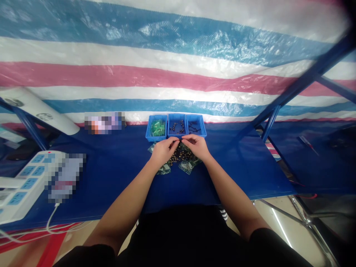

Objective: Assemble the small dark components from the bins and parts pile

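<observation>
My left hand (164,150) and my right hand (198,145) meet just in front of the blue bins. Fingertips of both are pinched on one small dark piece (180,139), too small to name. Below the hands lies a pile of small brass-and-black screw-like parts (182,152), partly hidden by the fingers. Clear plastic bags (185,167) with small parts lie at the pile's near edge. Behind stand three blue bins: the left bin (148,138) holds green pieces, the middle bin (169,135) several brass-and-dark parts, the right bin (204,134) thin dark parts.
The blue table (119,185) carries a white power strip (33,185) and a blurred-out object with a white cable (51,218) at left. A white roll (47,109) leans behind. Blue metal bars (268,124) stand at right; a screwdriver-like tool (308,144) lies beyond. Striped sheeting (167,78) hangs behind.
</observation>
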A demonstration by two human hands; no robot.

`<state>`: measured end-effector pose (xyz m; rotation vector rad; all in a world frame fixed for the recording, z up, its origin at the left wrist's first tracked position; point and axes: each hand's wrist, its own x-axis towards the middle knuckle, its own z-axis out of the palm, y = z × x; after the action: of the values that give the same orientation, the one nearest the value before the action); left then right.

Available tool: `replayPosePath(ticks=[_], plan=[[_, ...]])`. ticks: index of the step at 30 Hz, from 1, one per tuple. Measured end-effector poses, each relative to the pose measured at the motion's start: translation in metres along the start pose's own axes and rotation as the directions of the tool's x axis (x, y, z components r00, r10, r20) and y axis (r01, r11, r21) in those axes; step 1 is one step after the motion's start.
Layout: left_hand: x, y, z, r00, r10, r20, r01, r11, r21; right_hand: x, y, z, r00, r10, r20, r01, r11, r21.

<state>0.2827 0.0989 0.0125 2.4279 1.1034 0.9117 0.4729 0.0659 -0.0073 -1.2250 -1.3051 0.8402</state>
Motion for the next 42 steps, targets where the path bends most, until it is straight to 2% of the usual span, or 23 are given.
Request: replayPosePath(ticks=[24,42], plan=[[-0.0002,-0.0014,0.0008,1.000,-0.030,0.009,0.030,1.000,0.003,-0.0024,-0.0065,0.0008,1.000,0.003,0.010,-0.002,0.996,-0.093],[-0.0007,-0.0053,0.0048,1.000,-0.018,-0.017,0.018,0.999,-0.026,-0.0013,-0.0024,0.0005,1.000,0.023,0.019,-0.022,0.999,-0.039]])
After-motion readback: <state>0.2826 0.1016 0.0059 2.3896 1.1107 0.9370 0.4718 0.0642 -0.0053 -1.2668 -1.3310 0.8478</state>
